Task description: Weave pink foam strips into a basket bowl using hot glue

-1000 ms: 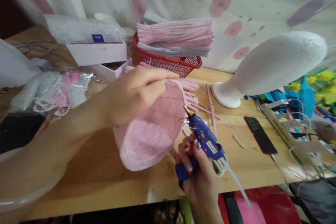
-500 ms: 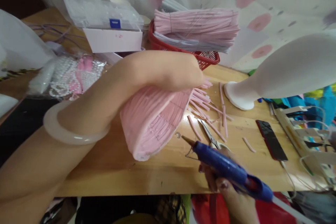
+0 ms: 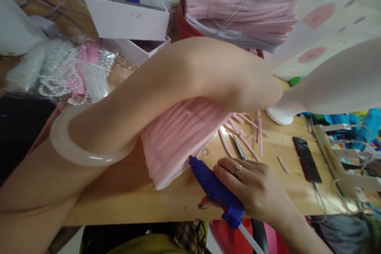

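My left hand [image 3: 241,75] is bent over the far side of a pink, ribbed, hollow piece [image 3: 184,131] that looks made of pipe cleaners. Its fingers are out of sight behind the piece, which is tilted and held by that hand. A pale bangle circles the left arm. In my right hand [image 3: 247,186], with a ring on one finger, is a blue glue gun [image 3: 217,190] with a white glue stick at its back end. The nozzle is at the lower rim of the pink piece; whether it touches, I cannot tell.
Scissors [image 3: 239,147] and cut pink stems [image 3: 259,133] lie beyond my right hand. A phone [image 3: 307,160] and power strip [image 3: 333,154] are at the right, near a white stand [image 3: 282,115]. Behind are a red basket [image 3: 185,20] of stem bundles, a white box [image 3: 127,18] and bagged beads [image 3: 77,71].
The glue gun has swung left to the pink piece's rim, and my right hand has turned back upward. The piece has tipped so its hollow inside no longer shows. The view has shifted closer.
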{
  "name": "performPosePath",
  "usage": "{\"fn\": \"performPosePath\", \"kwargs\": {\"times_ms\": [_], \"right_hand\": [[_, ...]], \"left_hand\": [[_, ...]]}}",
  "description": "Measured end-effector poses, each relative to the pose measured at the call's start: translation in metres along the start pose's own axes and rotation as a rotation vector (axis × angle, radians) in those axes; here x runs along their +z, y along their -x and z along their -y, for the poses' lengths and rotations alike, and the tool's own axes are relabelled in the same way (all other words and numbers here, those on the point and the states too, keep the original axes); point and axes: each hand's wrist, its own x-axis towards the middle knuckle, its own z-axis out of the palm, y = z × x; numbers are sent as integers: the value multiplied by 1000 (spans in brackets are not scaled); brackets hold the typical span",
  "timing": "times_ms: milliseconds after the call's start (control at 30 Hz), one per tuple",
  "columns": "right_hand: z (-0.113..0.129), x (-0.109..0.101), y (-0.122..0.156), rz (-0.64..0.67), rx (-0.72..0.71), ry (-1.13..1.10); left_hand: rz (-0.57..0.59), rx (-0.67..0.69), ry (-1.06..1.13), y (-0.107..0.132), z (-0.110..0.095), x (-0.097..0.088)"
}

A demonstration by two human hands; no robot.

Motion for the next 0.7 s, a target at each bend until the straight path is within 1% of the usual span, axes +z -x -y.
{"fn": "performPosePath", "kwargs": {"times_ms": [67, 100, 167, 233, 333, 467, 600, 667, 700], "right_hand": [[-2, -3, -3, 43, -34, 19], [-2, -5, -4, 57, -53, 33], [-4, -8, -7, 68, -89, 63], [-5, -11, -9, 77, -116, 89], [-5, -15, -14, 101, -146, 113], [-5, -19, -19, 104, -178, 136], [-5, -19, -20, 106, -178, 135], [-6, -19, -20, 103, -174, 130], [-6, -19, -21, 101, -170, 130]], "left_hand": [[88, 123, -137, 1, -2, 0], [111, 162, -207, 2, -3, 0], [126, 173, -308, 2, -5, -1], [167, 176, -391, 2, -8, -2], [219, 217, -468, 2, -10, 0], [213, 143, -411, 3, -12, 4], [182, 118, -292, 4, -14, 5], [173, 62, -189, 4, -14, 5], [146, 16, -84, 3, -13, 6]]}}
